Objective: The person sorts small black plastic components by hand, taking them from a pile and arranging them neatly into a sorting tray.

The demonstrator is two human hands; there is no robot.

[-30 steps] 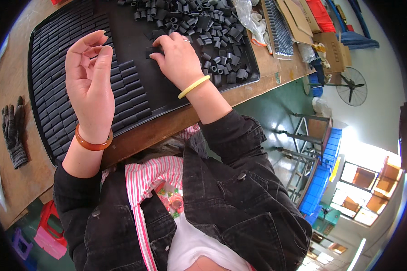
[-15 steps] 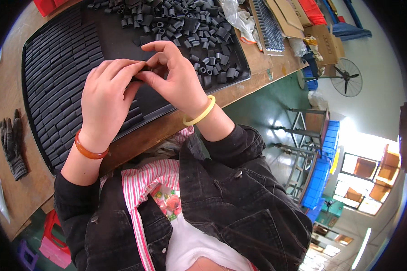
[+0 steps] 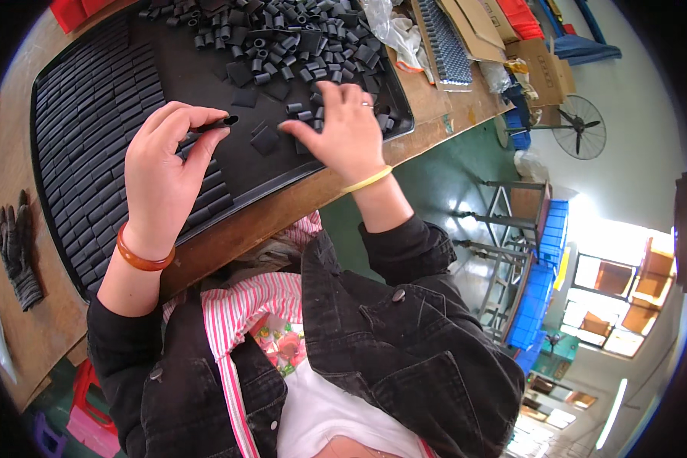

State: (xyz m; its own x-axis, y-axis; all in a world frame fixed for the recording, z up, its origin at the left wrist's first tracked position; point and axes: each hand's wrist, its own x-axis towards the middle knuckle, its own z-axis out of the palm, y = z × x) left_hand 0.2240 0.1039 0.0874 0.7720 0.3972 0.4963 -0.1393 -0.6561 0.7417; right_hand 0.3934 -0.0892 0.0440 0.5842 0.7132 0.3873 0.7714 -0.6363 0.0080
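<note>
The left hand (image 3: 159,175) pinches a small black tube (image 3: 230,120) between thumb and index finger, its hollow end showing, above the black tray (image 3: 246,172). The fingers of the right hand (image 3: 353,137) are spread wide, the thumb well apart, over loose black pieces (image 3: 304,116); whether they touch any cannot be told. Neat rows of black pieces (image 3: 99,145) cover the tray's left side. A dark glove (image 3: 15,252) lies beside it on the brown worktop (image 3: 49,336).
</note>
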